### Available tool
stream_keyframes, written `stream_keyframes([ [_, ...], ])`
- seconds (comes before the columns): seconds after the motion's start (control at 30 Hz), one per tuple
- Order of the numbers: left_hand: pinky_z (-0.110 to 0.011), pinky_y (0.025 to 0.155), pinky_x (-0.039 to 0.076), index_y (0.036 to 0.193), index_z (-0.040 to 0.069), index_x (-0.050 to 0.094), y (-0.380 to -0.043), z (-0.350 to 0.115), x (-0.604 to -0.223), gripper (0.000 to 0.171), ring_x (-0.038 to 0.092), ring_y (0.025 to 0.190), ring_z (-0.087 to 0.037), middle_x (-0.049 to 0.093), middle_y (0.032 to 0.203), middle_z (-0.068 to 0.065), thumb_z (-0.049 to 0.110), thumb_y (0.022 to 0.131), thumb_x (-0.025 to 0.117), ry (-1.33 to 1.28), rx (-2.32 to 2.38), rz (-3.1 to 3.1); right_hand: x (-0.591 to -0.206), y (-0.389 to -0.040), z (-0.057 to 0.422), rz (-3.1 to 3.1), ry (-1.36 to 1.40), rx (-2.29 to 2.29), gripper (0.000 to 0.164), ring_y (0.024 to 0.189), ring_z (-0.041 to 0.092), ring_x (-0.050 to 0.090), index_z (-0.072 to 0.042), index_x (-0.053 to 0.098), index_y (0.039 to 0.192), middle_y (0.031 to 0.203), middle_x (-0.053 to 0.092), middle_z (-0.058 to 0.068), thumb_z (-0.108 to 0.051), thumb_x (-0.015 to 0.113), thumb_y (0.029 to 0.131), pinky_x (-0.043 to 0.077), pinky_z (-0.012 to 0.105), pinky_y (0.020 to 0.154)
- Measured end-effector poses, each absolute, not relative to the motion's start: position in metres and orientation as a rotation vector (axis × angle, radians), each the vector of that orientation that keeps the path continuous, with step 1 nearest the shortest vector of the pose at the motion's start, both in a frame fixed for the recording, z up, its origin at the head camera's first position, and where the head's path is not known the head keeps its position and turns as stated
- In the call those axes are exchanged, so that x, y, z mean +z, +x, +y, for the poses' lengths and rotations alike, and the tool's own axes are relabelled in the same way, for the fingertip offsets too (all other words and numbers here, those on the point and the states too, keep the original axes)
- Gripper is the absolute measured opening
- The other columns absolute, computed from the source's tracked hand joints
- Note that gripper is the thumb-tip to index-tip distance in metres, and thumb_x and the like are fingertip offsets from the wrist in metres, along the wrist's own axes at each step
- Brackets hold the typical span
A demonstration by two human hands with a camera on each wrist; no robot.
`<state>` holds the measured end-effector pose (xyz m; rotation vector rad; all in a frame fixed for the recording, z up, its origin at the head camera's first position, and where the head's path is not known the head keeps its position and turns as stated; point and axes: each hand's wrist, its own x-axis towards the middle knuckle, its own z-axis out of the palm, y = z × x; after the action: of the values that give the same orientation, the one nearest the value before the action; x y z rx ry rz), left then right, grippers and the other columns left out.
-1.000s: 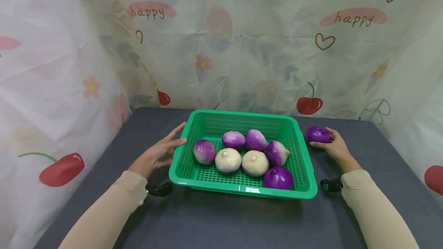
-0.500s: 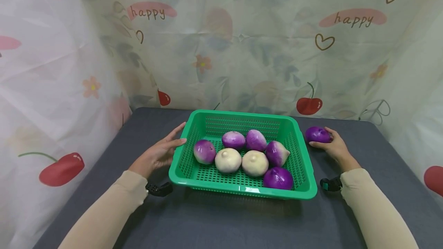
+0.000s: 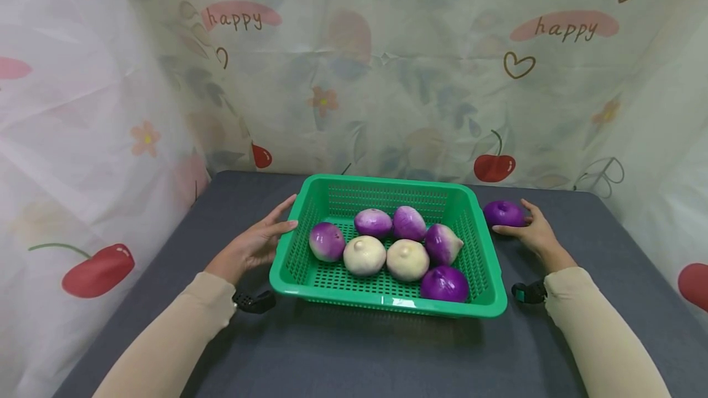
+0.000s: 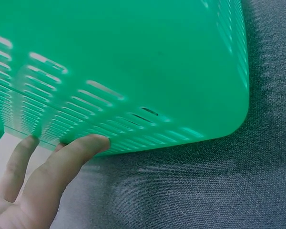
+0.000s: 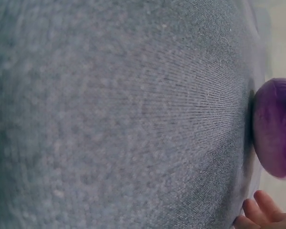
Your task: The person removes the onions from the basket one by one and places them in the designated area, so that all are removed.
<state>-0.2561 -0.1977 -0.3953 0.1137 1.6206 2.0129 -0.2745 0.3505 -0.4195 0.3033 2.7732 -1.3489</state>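
In the head view, my left hand [image 3: 251,247] lies against the left wall of a green plastic basket [image 3: 387,307], fingers extended, thumb at the rim. The left wrist view shows those fingers [image 4: 62,167] along the slotted basket wall. Inside the basket are several purple-and-white turnips [image 3: 326,242], two with their white root ends up [image 3: 408,260]. Right of the basket, a deep purple turnip [image 3: 503,214] sits on the table by my right hand [image 3: 535,233], whose thumb crosses its near side. In the right wrist view, other fingers [image 5: 264,210] are spread apart from that turnip.
A dark grey cloth-covered table [image 3: 376,361] lies under everything. Behind it and at both sides hang pale printed curtains [image 3: 387,109]. The basket's right wall stands between the lone turnip and those inside.
The purple turnip at the right has turned and shifted slightly left toward the basket, and my right fingers have spread off it. My left hand and the basket have stayed put.
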Motion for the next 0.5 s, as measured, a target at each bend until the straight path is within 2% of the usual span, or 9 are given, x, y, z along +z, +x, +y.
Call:
stream_keyframes([
  [0.5, -0.052, 0.086, 0.053, 0.154, 0.044, 0.007, -0.2552, -0.1973, -0.3957, 0.069, 0.055, 0.116, -0.032, 0.013, 0.158, -0.019, 0.017, 0.104, 0.046, 0.121, 2.011, 1.637, -0.4174, -0.2746, 0.3505, 2.750, 0.294, -1.374, 0.109, 0.134, 0.056, 0.024, -0.006, -0.004, 0.155, 0.147, 0.017, 0.043, -0.034, 0.074, 0.085, 0.026, 0.068, 0.106],
])
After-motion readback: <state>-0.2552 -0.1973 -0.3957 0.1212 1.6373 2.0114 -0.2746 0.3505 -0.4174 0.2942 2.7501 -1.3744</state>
